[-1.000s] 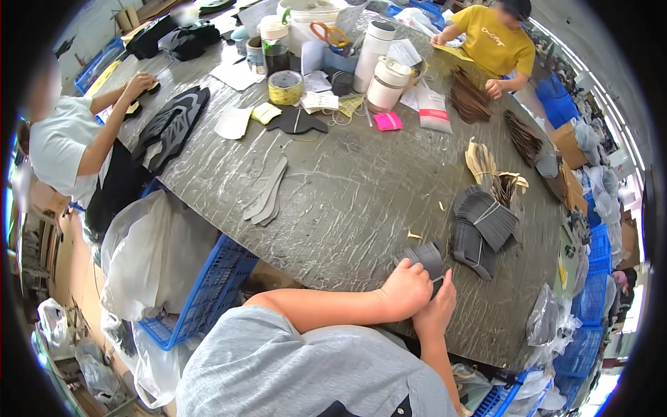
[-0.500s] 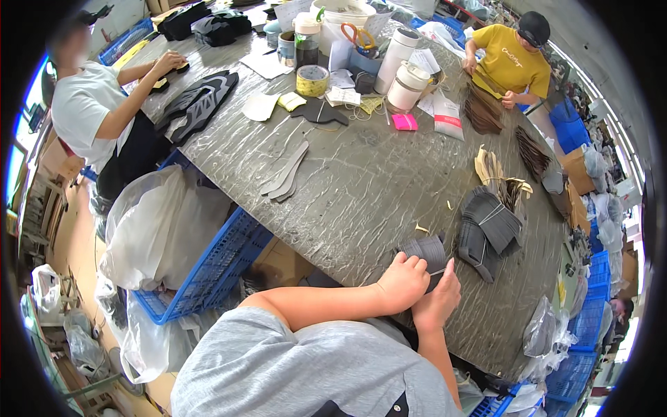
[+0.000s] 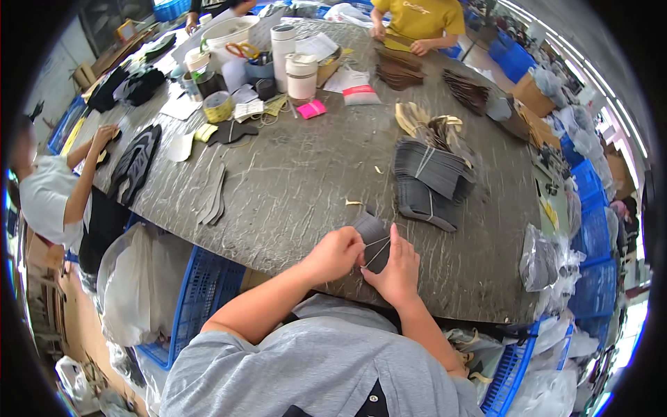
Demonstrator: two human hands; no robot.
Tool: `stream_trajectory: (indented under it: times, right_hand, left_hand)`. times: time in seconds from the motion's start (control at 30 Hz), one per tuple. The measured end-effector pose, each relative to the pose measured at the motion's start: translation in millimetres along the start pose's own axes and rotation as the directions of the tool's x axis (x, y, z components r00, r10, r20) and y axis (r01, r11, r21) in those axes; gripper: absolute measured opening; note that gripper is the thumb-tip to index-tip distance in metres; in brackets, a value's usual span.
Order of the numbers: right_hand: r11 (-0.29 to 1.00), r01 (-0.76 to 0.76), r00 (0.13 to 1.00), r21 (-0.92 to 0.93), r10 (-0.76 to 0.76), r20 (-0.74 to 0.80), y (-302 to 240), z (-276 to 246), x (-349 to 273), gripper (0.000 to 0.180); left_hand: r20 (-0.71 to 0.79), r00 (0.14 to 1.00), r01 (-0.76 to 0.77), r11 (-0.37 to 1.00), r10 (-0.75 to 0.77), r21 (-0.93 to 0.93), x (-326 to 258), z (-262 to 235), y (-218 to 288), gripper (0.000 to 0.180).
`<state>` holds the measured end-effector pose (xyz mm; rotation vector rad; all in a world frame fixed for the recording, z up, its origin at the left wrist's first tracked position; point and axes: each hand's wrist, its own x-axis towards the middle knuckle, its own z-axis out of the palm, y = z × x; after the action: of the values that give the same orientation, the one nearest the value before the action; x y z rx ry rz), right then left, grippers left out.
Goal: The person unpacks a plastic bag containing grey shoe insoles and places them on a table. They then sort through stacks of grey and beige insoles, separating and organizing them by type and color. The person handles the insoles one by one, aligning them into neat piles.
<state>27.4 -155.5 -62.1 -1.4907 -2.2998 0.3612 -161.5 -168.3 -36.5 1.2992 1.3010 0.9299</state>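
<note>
At the table's near edge lies a stack of dark grey cut pieces between my hands. A thin pale band crosses it, stretched from one hand to the other. My left hand is closed at the stack's left side, fingers curled and pinching at the band. On the other side my right hand grips the lower part of the stack, thumb beneath and fingers raised, with the band reaching them. A larger bundle of grey pieces, bound with pale bands, rests beyond my right hand.
Thin grey strips lie on the table to the left. Farther back stand a white jar, a yellow tape roll and a pink packet. Brown stacks lie near a person in yellow. Another person works at left.
The view has swung right and down. My hands have drawn apart around the stack, and the band now shows stretched between them.
</note>
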Motion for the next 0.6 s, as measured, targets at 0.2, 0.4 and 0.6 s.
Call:
stream_trajectory:
  times: [0.2,0.4,0.6]
  right_hand:
    - [0.942,0.303,0.937,0.142,-0.321,0.135,35.3,-30.9,-7.9,0.109]
    - [0.864,0.48,0.848,0.152,-0.502,0.17,33.5,-43.4,-22.8,0.106]
    - [0.959,0.285,0.944,0.006,-0.282,0.17,41.5,-57.8,-28.9,0.104]
  left_hand:
    - [0.198,0.977,-0.001,0.924,-0.081,0.382,17.9,-61.9,-13.9,0.019]
    - [0.031,0.996,0.052,0.81,-0.086,0.584,50.3,-71.0,-18.2,0.022]
    - [0.178,0.981,-0.026,0.854,-0.078,0.519,41.2,-81.5,4.8,0.019]
